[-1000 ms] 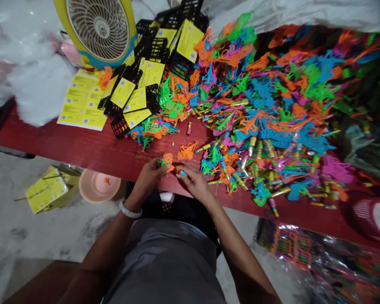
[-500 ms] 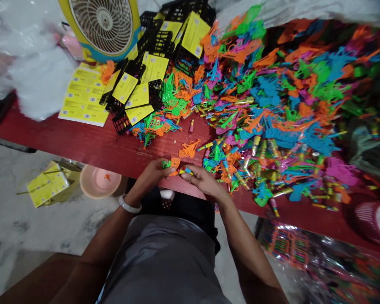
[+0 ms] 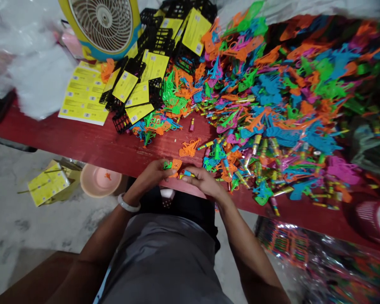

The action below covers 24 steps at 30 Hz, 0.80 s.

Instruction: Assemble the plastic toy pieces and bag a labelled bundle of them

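Close to the table's front edge, my left hand [image 3: 154,174] is closed on orange and green plastic pieces. The orange netted piece [image 3: 177,164] sticks out past its fingertips, and a bit of green [image 3: 167,165] shows above the thumb. Facing it, my right hand [image 3: 203,181] pinches a small yellow and blue tube [image 3: 188,173], its end beside the orange piece; whether the two touch I cannot tell. Just beyond the hands lies another loose orange plastic piece [image 3: 189,147]. A small pink tube [image 3: 191,124] rests farther back on the red table [image 3: 114,145].
A big heap of coloured plastic pieces and tubes [image 3: 269,93] covers the right side. Black racks with yellow cards [image 3: 139,95], a yellow card sheet [image 3: 82,95] and a fan [image 3: 104,25] are at back left. On the floor stands a pink basin [image 3: 96,181].
Both hands stay almost in place. The orange piece has shifted slightly to the right, and the tube in my right hand has moved very slightly.
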Tool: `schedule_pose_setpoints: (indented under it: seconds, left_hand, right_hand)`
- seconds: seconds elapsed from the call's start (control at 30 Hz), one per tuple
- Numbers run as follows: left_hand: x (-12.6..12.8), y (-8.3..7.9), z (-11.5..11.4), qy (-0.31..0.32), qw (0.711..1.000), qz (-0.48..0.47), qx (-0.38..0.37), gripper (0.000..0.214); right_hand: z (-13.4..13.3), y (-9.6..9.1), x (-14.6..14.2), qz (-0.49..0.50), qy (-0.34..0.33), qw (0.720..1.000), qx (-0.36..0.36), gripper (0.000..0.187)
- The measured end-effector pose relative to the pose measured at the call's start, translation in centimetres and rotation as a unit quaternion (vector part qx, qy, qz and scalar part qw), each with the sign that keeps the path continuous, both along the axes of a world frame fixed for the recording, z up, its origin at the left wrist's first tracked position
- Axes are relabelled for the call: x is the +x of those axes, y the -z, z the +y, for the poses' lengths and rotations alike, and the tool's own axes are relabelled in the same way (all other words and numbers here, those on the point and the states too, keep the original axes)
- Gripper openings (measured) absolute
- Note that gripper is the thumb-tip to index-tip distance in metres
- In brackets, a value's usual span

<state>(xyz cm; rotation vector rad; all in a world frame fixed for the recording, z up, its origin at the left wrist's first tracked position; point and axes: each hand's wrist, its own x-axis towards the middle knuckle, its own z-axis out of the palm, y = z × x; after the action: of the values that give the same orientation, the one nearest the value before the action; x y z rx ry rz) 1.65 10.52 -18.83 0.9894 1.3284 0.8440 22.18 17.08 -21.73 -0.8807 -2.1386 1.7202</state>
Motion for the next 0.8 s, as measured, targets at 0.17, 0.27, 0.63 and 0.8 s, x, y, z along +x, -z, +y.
schedule_pose_setpoints:
  seconds: [0.17,0.27,0.63,0.8]
  left_hand:
    - [-0.2,-0.1,0.3,0.048,0.989,0.121,0.066,0.016]
    - [0.1,-0.3,0.5,0.049,0.976,0.192,0.095,0.01]
    - [0.9,-0.2,0.3,0.081,0.958,0.254,0.105,0.005]
    - [0.8,0.8,1.2,0.036,0.97,0.181,0.157,0.011]
  right_hand:
    - [-1.2,0.3,-0.3,-0.003,0.084,0.996,0.003,0.045]
    - [-2.0,0.8,-0.3,-0.013,0.127,0.992,0.019,0.039]
    - [-2.8,0.6,0.2,-0.015,0.126,0.976,0.178,0.034]
    - [-1.3,-1.2,1.8,-0.03,0.114,0.964,0.238,0.022]
